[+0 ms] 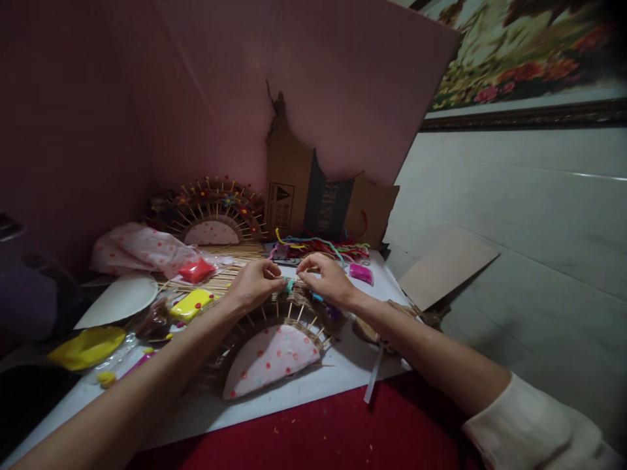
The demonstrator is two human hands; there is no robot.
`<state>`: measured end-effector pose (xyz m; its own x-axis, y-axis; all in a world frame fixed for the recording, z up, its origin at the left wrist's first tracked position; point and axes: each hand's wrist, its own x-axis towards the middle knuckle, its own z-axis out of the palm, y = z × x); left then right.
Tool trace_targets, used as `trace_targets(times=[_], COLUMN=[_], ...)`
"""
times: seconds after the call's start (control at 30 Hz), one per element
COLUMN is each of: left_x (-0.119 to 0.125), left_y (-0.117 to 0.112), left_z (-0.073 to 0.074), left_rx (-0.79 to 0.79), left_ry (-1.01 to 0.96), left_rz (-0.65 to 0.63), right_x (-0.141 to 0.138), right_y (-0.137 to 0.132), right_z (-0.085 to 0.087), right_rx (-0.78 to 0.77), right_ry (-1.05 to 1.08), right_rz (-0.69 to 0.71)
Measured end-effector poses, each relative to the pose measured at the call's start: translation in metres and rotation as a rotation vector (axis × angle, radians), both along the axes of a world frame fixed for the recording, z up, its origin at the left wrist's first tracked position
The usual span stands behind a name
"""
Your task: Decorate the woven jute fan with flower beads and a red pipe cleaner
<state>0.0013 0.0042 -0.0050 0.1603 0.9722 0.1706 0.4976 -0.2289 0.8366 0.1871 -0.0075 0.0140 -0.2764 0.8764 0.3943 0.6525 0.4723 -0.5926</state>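
A half-round craft fan lies in front of me, with a white, red-dotted cloth centre (277,359), thin wooden sticks (252,320) fanning out and brown twine woven between them. Both my hands are at its far rim, beside a small teal piece (290,286). My left hand (255,284) is closed in a pinch just left of that piece. On its right, my right hand (326,279) pinches with thumb and forefinger close to a stick's tip. What either pinch holds is too small or hidden to make out. Blue and purple bits show under my right hand.
Behind stands a similar finished-looking fan (213,232) beside torn cardboard (333,196). Coloured yarn (323,248) and a magenta packet (361,274) lie beyond my hands. Left are a yellow clay pack (192,304), a red packet (196,269) and loose sticks. A glue stick (374,375) lies right.
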Motion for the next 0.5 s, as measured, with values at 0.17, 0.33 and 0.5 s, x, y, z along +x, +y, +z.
trace_targets(times=[0.17,0.33,0.5], left_x=[0.002,0.002,0.004], left_y=[0.001,0.000,0.001], left_z=[-0.002,-0.002,-0.005], left_rx=[0.014,0.031,0.037], left_ry=[-0.002,0.018,0.018], left_rz=[0.056,0.085,0.102], right_x=[-0.004,-0.009,-0.017], right_y=[-0.018,-0.020,-0.023], right_z=[-0.006,-0.010,-0.010], right_rx=[0.153,0.181,0.158], right_ry=[-0.280,-0.320,-0.394], right_rz=[0.032,0.017,-0.097])
